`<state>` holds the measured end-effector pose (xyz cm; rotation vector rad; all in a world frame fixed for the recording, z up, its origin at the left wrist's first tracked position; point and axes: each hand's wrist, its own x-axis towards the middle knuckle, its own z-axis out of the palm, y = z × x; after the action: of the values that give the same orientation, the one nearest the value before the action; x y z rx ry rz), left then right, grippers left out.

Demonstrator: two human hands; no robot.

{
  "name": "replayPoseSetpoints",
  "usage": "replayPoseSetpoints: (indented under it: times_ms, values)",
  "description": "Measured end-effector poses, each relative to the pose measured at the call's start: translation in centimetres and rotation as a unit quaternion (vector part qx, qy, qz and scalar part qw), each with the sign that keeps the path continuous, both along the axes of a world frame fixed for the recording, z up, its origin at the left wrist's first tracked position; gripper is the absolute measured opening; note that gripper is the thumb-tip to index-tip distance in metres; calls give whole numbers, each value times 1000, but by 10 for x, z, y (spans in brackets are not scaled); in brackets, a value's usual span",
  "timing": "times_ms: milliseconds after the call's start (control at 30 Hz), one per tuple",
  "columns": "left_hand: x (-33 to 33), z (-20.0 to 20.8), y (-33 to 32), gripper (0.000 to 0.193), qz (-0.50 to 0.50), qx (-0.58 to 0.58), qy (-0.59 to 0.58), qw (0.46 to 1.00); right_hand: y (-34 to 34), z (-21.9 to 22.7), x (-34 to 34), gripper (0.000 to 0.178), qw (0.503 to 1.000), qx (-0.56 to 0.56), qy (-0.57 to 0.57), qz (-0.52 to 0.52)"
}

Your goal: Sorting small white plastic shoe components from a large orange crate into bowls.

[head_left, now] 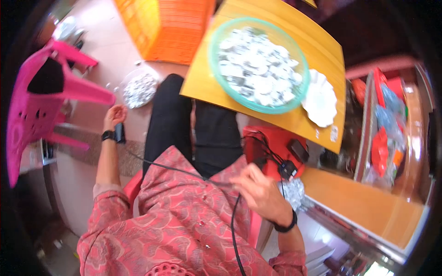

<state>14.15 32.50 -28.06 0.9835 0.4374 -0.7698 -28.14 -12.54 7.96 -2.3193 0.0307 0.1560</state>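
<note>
A thin black cable (168, 167) runs from the small dark device on my left wrist across the front of my patterned red shirt. My right hand (260, 191) pinches this cable near its middle, above my lap, and the rest hangs down over the shirt. Out to the left, near the pink plastic chair (39, 108), is my left hand (115, 116), palm up with loosely curled fingers and nothing visible in it. Each wrist wears a black band.
Before me, a yellow wooden table (322, 55) bears a green basin (214, 60) of white pieces and a white scalloped dish (321, 99). Left are a bowl (140, 87) on the floor and an orange crate (179, 32). A red stool (258, 149) holds dark cables at right.
</note>
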Motion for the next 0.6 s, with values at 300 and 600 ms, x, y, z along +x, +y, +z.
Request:
replayPoseSetpoints:
  times_ms: [300,600]
  values:
    - [-70,-98,-17,27,74,252,111,959,58,2,40,29,981,73,78,163]
    - [-130,-184,-63,40,-208,559,-79,799,75,-21,88,32,962,64,183,193]
